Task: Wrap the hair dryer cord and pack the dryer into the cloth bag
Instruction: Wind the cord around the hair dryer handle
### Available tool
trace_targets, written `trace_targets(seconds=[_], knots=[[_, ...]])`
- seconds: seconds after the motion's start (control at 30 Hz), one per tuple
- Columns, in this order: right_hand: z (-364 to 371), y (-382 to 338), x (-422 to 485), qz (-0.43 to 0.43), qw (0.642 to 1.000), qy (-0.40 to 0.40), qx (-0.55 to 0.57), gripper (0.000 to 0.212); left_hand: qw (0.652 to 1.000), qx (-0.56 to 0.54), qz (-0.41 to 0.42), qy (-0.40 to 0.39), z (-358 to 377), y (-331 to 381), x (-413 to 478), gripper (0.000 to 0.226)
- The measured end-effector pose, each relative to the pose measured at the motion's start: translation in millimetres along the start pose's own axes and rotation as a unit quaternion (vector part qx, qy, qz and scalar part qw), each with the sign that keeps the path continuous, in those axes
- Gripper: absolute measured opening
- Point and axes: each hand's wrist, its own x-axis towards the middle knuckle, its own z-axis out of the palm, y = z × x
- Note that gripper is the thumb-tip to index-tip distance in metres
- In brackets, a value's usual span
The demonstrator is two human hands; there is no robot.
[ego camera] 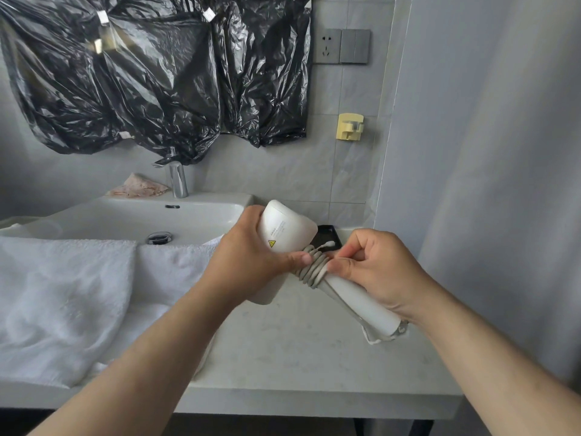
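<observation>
The white hair dryer [284, 229] is held above the countertop, body toward the sink and handle [361, 302] pointing down to the right. My left hand [251, 262] grips the dryer's body, thumb pressing near the coils. Several turns of grey cord [311, 267] are wound around the top of the handle. My right hand [374, 269] pinches the cord at the coils, fingers curled over the handle. A white piece, perhaps the plug, shows at the handle's lower end [382, 336]. No cloth bag is in view.
A white towel [63, 294] drapes over the front of the sink [132, 218]. A chrome faucet [177, 180] stands behind it. A black tray [327, 236] sits behind the dryer. The marble countertop [298, 350] ends at a wall [487, 184] on the right.
</observation>
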Motion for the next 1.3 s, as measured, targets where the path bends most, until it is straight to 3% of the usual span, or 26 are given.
trace_targets(seconds=[0.1,0.23,0.4,0.47,0.57,0.67,0.73,0.83,0.97,1.03,1.13,1.3], knots=[[-1.7,-9.8,1.7,-0.003,1.000,-0.001,0.004,0.036,0.998,-0.046,0.025,-0.024,-7.0,0.4,0.0,0.079],[-1.2,-12.9,3.6,0.003,0.997,-0.071,0.006,0.042,0.994,-0.044,0.091,-0.036,-19.5,4.9,-0.7,0.078],[-0.9,-6.1,2.2,-0.003,0.984,-0.093,0.151,0.008,0.985,-0.129,0.093,-0.058,-25.1,4.2,1.5,0.077],[0.6,-1.2,3.7,0.007,0.976,-0.111,0.189,0.014,0.982,-0.158,0.088,-0.061,-25.1,2.4,1.5,0.073],[3.5,5.7,7.7,0.023,0.964,-0.121,0.235,0.043,0.977,-0.185,0.087,-0.053,-24.6,0.9,0.8,0.069],[6.0,7.8,10.0,0.047,0.952,-0.120,0.279,0.030,0.974,-0.204,0.090,-0.052,-24.4,2.1,-0.4,0.065],[9.9,10.3,11.2,0.082,0.927,-0.123,0.344,0.016,0.970,-0.221,0.085,-0.050,-23.2,4.3,-1.7,0.062],[19.0,16.1,9.3,0.100,0.851,-0.168,0.487,0.029,0.965,-0.246,0.072,-0.049,-19.4,5.4,-3.3,0.058],[34.4,25.0,3.4,0.105,0.756,-0.191,0.617,0.014,0.961,-0.271,0.050,-0.037,-14.7,2.5,-5.5,0.049],[42.6,29.0,2.9,0.111,0.730,-0.177,0.651,0.014,0.954,-0.295,0.031,-0.034,-11.4,0.4,-6.9,0.045],[51.3,22.0,2.0,0.117,0.757,-0.102,0.635,0.026,0.952,-0.307,-0.007,-0.015,-7.5,-2.0,-7.5,0.051],[69.4,6.3,-2.3,0.121,0.852,0.071,0.504,0.026,0.952,-0.292,-0.046,0.079,2.9,0.7,-8.4,0.045]])
